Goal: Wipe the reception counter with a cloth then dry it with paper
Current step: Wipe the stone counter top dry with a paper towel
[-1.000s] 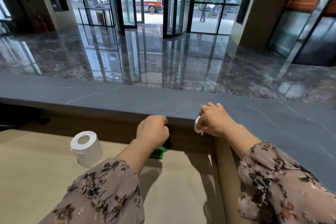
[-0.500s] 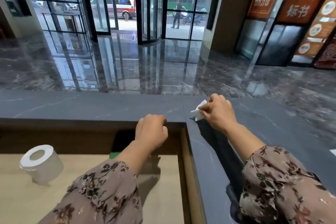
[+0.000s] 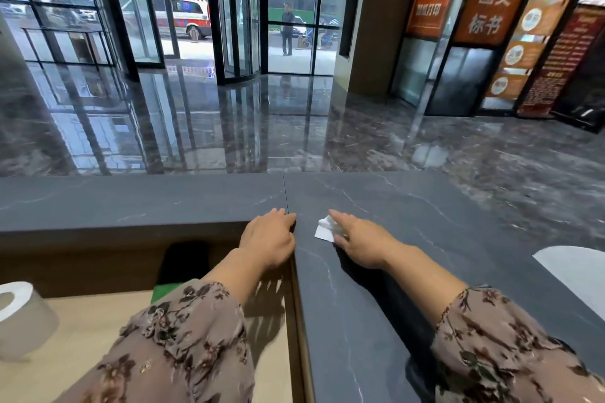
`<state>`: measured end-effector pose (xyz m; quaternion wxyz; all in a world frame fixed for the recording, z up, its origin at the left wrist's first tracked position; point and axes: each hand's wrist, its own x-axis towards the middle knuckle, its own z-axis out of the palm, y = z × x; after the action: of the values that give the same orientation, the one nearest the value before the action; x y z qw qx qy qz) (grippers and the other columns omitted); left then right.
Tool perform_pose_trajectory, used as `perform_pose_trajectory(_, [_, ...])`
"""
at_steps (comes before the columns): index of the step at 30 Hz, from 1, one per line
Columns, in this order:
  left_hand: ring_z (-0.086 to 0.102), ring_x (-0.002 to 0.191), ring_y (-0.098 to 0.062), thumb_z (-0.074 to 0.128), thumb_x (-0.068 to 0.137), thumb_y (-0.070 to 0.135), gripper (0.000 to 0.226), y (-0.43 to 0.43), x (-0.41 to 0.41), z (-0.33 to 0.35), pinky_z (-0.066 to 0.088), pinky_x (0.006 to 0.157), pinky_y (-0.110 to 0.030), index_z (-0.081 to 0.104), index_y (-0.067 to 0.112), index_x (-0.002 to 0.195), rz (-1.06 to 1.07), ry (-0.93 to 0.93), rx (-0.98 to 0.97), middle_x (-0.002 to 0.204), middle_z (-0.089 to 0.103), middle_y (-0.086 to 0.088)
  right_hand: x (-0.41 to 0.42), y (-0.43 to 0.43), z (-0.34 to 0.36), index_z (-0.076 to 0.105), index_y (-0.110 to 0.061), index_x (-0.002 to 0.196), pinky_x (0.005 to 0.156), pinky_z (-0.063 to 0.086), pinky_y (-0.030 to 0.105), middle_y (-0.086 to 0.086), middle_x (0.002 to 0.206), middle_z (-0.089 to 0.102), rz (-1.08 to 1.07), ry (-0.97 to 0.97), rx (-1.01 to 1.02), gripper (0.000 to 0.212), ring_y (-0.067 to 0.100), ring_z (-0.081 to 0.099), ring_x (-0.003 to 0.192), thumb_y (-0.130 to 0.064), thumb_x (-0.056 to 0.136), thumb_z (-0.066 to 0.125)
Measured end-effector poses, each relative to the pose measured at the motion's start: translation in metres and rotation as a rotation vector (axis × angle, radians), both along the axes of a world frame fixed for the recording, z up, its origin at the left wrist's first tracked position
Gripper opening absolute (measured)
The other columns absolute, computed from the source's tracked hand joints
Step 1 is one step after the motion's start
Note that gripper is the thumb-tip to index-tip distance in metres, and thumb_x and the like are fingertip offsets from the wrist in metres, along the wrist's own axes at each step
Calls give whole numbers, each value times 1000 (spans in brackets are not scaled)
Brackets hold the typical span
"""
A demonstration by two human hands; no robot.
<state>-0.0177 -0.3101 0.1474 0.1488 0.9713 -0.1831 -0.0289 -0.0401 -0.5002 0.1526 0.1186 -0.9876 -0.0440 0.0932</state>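
Lying on the counter [image 3: 409, 206], paper [image 3: 323, 232] sits beneath right hand [image 3: 361, 244] fingers [image 3: 340, 222].

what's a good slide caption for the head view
Right hand presses white paper onto the dark counter; left hand rests at its edge.

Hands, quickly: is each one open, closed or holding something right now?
Left hand: open, fingers resting on the counter edge, holding nothing.
Right hand: open, straight fingers pressing the paper on the counter.
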Motion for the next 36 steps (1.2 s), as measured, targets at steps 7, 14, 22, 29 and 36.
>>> perform_pose_trajectory(7, [44, 120, -26, 35, 93, 18, 42, 0, 3, -1, 34, 104, -44, 48, 17, 133, 10, 76, 32, 118, 49, -7, -17, -4, -12, -1, -17, 154, 120, -3, 34, 9, 157, -24, 178, -15, -246, 62, 20, -21, 145, -44, 103, 21])
perform_pose_trajectory(14, [33, 137, -29, 35, 96, 17, 47, -1, 3, 5, 27, 114, -44, 40, 13, 142, 9, 147, 47, 146, 39, -13, -17, -9, -15, -4, -21, 154, 121, 1, 33, 2, 160, -16, 193, 44, -184, 61, 16, -13, 147, -47, 102, 16])
perform_pose_trajectory(22, [25, 144, -28, 36, 97, 18, 48, -3, 6, 7, 27, 115, -44, 39, 15, 144, 6, 166, 45, 152, 34, -12, 7, -6, -17, -7, -9, 153, 120, -5, 32, 5, 160, -15, 44, 31, -145, 63, 17, -14, 147, -41, 103, 15])
perform_pose_trajectory(29, [32, 140, -27, 37, 98, 24, 50, -4, 6, 5, 30, 114, -39, 35, 16, 147, 37, 113, 101, 153, 34, -10, 16, 41, -22, -5, -10, 153, 119, -5, 33, 5, 160, -13, 191, 7, -96, 63, 16, -15, 147, -40, 103, 20])
perform_pose_trajectory(36, [33, 140, -26, 35, 96, 16, 49, -1, 7, 14, 22, 118, -41, 38, 12, 145, -10, 124, 126, 151, 37, -10, 55, -28, -21, 6, -10, 154, 121, 1, 36, 2, 162, -4, -57, -32, -110, 62, 14, -5, 148, -39, 100, 20])
